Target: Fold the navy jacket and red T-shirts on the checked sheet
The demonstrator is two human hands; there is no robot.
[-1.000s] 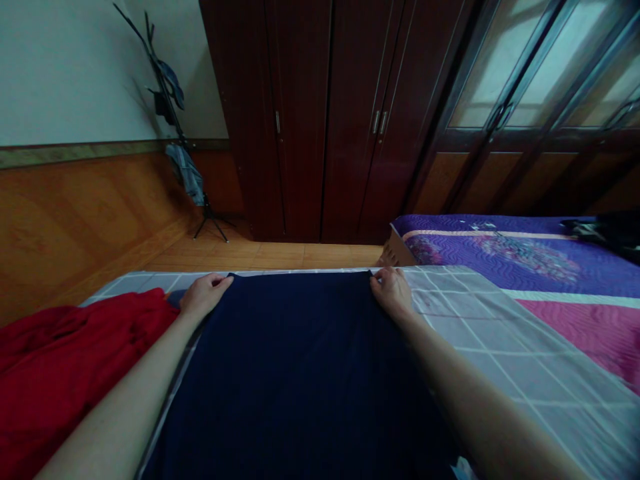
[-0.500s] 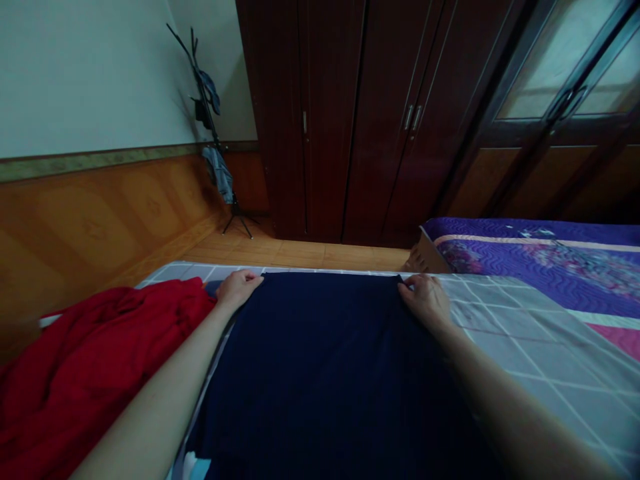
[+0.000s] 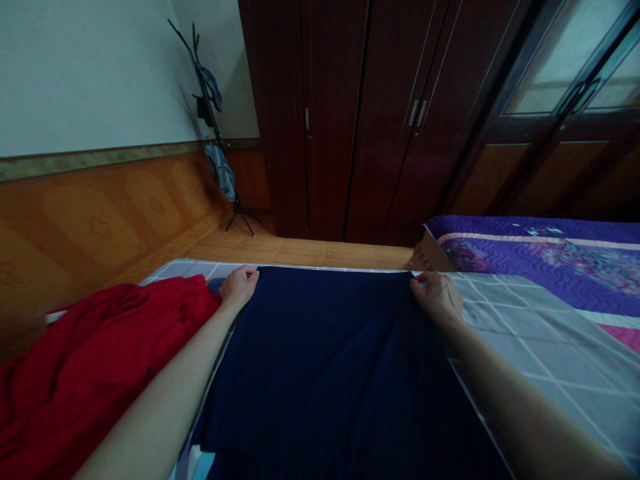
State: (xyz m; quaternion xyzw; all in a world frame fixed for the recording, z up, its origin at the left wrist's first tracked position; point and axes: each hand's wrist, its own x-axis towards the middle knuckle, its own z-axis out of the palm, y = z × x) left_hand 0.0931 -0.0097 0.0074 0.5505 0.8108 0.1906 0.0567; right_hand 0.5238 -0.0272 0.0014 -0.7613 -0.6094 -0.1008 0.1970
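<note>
A dark navy garment (image 3: 330, 360) lies spread out over a bed with a grey checked sheet (image 3: 530, 333); its exact kind does not show. My left hand (image 3: 240, 287) pinches its far left corner. At the far right corner, my right hand (image 3: 439, 298) grips the cloth between thumb and fingers. The far edge is pulled straight between the two hands, with soft creases running down the right half. Near the garment's lower left side a small light-blue and white patch (image 3: 200, 461) shows. Beside my left arm is a heap of red cloth (image 3: 120, 340).
Past the bed's far edge runs a tiled floor (image 3: 300, 251), then a dark red wardrobe (image 3: 330, 133). A black coat stand (image 3: 213, 123) with clothes on it stands in the corner. To the right is another bed with a purple floral cover (image 3: 540, 257).
My right hand has moved a little to the right and my left hand slightly left, so the far edge is stretched wider. New creases show on the right half.
</note>
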